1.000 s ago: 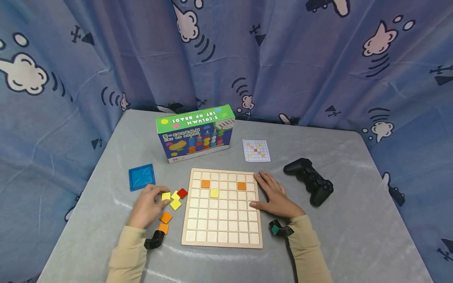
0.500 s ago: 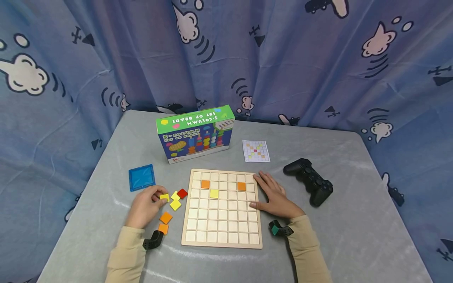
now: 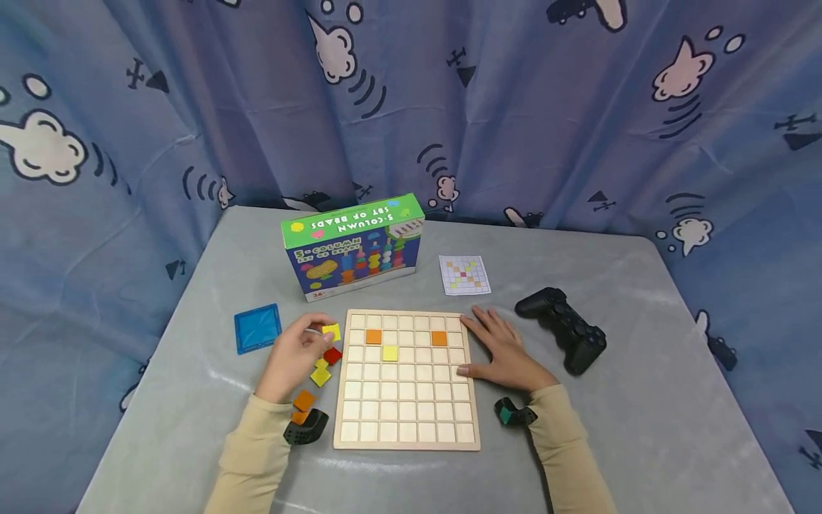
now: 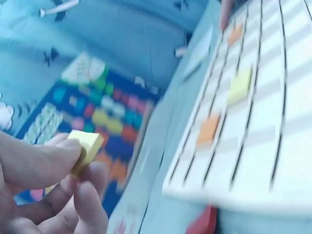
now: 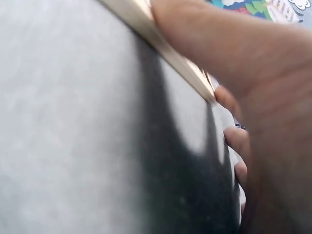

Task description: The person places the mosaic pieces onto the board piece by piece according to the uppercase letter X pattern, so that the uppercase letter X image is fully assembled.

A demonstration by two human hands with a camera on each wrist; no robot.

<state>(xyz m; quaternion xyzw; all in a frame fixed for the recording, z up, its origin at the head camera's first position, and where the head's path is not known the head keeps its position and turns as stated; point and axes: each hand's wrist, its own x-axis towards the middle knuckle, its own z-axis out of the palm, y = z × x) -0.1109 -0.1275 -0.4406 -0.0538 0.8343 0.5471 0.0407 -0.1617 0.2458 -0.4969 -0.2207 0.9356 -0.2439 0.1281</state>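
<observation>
My left hand (image 3: 297, 357) pinches a yellow square tile (image 4: 87, 144) between thumb and fingers, left of the board's far left corner. The wooden grid board (image 3: 407, 446) lies on the table, with two orange tiles and one yellow tile (image 3: 389, 353) set in its cells. My right hand (image 3: 506, 355) rests along the board's right edge, fingers extended and the thumb over the rim. Below the left hand lie a red tile (image 3: 332, 355) and yellow tiles (image 3: 320, 376). Orange tiles (image 3: 305, 400) lie nearer the left wrist, partly covered by the wrist camera.
Behind the board stands a bead-set box (image 3: 356, 260). A printed pattern card (image 3: 464, 275) lies to its right, and a black game controller (image 3: 561, 328) sits right of the right hand. A blue tray (image 3: 257, 328) is at the left.
My left hand has moved up and to the right with the yellow tile, away from the loose tiles. My right hand stays at the board's edge.
</observation>
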